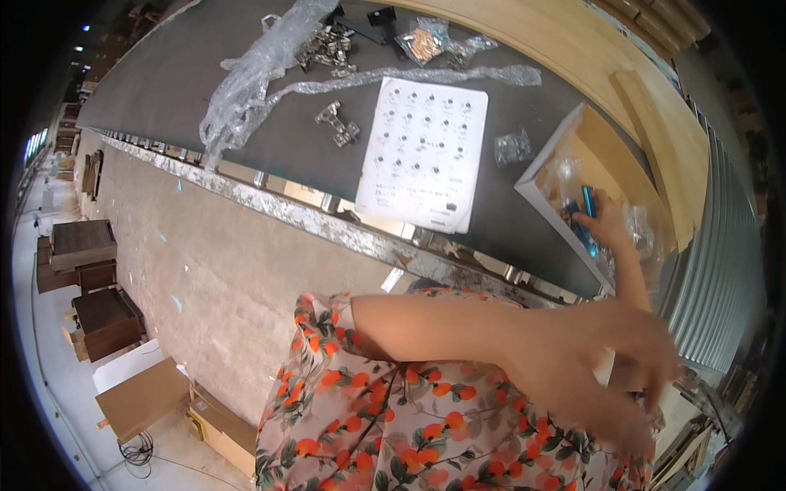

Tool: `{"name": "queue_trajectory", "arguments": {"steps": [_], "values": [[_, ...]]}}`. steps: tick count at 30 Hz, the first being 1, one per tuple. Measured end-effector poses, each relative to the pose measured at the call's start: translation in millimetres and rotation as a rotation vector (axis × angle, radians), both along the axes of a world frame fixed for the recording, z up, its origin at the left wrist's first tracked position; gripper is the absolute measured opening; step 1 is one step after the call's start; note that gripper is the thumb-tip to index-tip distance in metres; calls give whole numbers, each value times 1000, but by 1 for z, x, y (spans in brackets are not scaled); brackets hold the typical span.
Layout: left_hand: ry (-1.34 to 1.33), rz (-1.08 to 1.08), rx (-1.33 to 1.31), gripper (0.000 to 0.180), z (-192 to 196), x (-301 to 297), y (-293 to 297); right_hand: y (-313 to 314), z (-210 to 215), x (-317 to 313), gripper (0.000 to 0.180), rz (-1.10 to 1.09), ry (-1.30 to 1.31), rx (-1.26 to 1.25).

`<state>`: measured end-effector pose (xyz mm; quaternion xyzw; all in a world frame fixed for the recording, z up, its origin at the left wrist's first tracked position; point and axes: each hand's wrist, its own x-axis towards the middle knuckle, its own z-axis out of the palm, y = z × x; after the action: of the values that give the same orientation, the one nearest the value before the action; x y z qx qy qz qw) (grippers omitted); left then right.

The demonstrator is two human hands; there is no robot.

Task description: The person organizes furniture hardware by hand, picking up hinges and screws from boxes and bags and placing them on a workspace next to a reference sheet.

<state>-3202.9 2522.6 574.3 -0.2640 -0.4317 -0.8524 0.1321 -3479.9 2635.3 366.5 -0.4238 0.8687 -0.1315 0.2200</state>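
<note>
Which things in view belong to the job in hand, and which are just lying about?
Likely in use:
- blue item, touched by the right hand
- open box around it
- perhaps the printed sheet

Apparently lying about:
- clear plastic wrap
- cardboard box on the floor

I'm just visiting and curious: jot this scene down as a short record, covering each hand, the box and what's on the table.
Right hand: inside the box, fingers at a blue item; firm grip or not, cannot tell
Right hand point: right hand, blue item
Left hand: blurred, in front of the body, outside the box
Box: open, with clear plastic bags inside
Table: dark top
Paper sheet: printed, left of the box
Metal hinge: left of the sheet
Plastic wrap: crumpled, far side
</note>
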Motion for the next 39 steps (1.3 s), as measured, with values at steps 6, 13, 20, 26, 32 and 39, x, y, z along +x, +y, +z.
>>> {"name": "queue_trajectory", "arguments": {"steps": [6,13,20,26,32,39], "values": [[-758,686,-760,18,-136,56,-102,-16,20,42,70,-140,119,8],[-956,1386,-1297,27,-221,107,-177,-8,-5,40,39,-161,43,-98],[-1027,1442,-1310,32,-234,87,-195,-4,-5,37,32,-81,27,-91],[-1003,1497,-1511,34,-229,78,-190,3,-13,34,40,-111,137,-119],[-918,1491,-1421,33,-238,63,-197,-6,0,47,45,-93,180,3],[-959,1438,-1466,35,-241,52,-199,1,-3,44,40,-57,214,-25]]}}
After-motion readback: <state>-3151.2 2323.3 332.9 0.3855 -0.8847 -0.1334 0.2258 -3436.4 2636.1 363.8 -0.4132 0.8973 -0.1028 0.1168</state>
